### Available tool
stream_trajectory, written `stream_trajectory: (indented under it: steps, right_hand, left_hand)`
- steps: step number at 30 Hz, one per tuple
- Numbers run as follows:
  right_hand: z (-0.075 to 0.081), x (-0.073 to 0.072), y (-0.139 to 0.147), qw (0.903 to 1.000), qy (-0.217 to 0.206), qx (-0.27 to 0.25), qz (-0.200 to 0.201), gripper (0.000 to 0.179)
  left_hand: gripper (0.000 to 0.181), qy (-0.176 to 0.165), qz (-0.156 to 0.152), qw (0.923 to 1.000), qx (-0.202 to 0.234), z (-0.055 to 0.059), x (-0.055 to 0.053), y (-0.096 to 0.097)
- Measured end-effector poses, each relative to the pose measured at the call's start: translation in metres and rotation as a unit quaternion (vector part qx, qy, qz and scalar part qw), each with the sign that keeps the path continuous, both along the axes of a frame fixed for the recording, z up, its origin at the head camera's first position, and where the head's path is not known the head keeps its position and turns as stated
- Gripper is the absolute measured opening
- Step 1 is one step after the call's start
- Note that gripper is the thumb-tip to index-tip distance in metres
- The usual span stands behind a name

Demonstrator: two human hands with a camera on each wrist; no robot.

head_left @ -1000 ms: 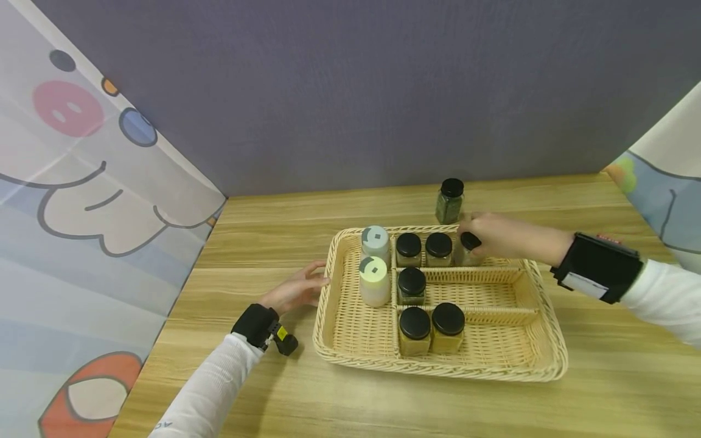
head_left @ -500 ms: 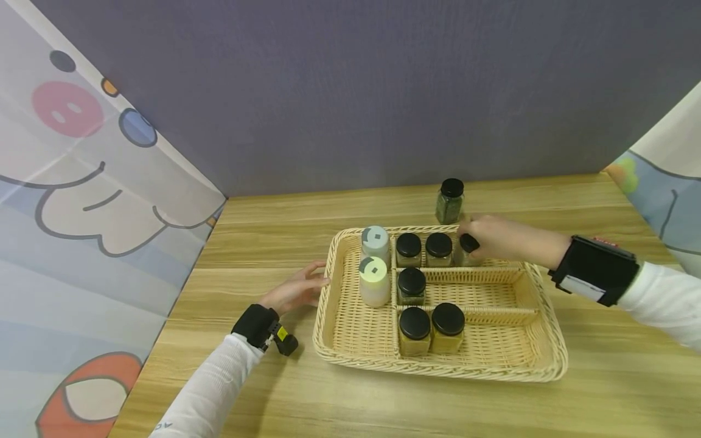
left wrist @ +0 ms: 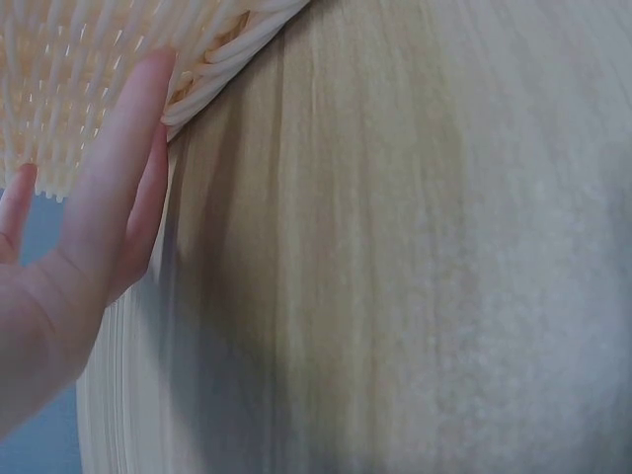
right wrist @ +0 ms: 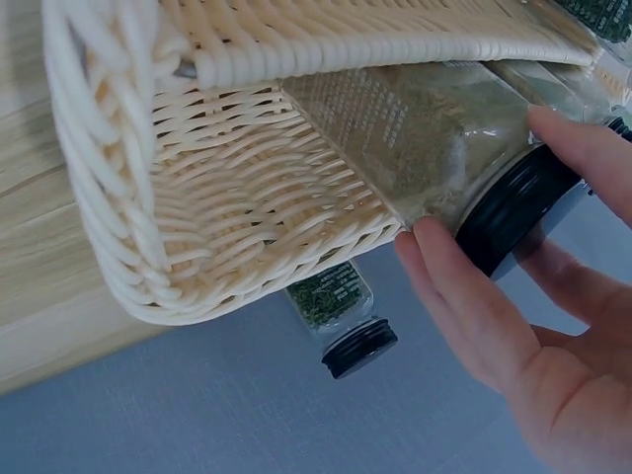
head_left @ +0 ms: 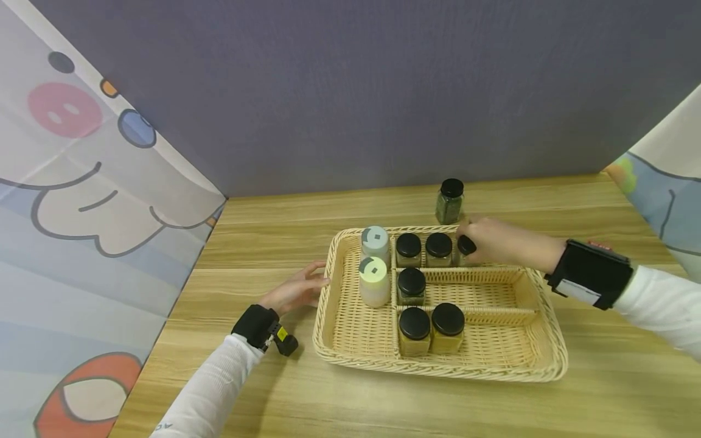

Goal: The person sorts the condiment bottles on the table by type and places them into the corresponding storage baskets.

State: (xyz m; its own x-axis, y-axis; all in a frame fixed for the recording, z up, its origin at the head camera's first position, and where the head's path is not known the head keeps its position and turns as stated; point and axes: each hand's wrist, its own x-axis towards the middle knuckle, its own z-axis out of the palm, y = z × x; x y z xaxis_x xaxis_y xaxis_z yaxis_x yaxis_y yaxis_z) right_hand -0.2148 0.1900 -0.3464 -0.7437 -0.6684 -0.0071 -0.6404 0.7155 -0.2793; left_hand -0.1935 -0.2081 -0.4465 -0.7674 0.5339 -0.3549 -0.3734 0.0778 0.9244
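My right hand (head_left: 484, 238) holds a black-lidded spice jar (right wrist: 425, 138) by its neck and lid, thumb on one side and fingers on the other. That jar stands in the back compartment of a wicker basket (head_left: 356, 363), to the right of two similar jars (head_left: 439, 243). Brownish powder shows through its glass in the right wrist view. Against the basket's left wall lies my left hand (head_left: 296, 291), its fingers extended along the weave (left wrist: 59, 89). Behind the basket, a jar of green herbs (head_left: 450, 204) stands on the table, near my right fingers.
Two white-bodied bottles (head_left: 375, 289) occupy the basket's left compartment. One black-lidded jar (head_left: 412, 283) stands in the middle row, and two yellowish jars (head_left: 448, 334) in the front row. A grey wall (head_left: 383, 97) rises behind the wooden table (head_left: 263, 237).
My right hand has shifted slightly left, and the spice jar in it sits a little closer to its neighbour. The left hand and basket have stayed put.
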Motion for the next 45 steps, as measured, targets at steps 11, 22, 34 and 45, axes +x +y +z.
stream_trajectory:
  steps: [11,22,34,45]
  right_hand:
    - [0.0,0.002,-0.005,0.9983,-0.024,0.042,-0.033,0.044]
    - [-0.002,-0.002,-0.005,0.9993,-0.021,0.026,-0.017,0.054]
    - [0.002,-0.005,-0.004,0.9981,-0.055,0.025,-0.011,0.052]
    - [0.027,-0.02,0.003,0.9976,-0.067,0.018,-0.002,0.046]
  left_hand:
    - [0.048,-0.005,-0.002,1.0,-0.004,-0.001,-0.001,0.0]
    - [0.048,-0.005,0.004,1.0,0.007,0.0,0.001,0.0]
    - [0.049,-0.007,0.004,0.9999,0.011,0.0,0.0,0.001]
    - [0.047,-0.004,0.009,0.9999,0.005,0.001,0.001,0.001]
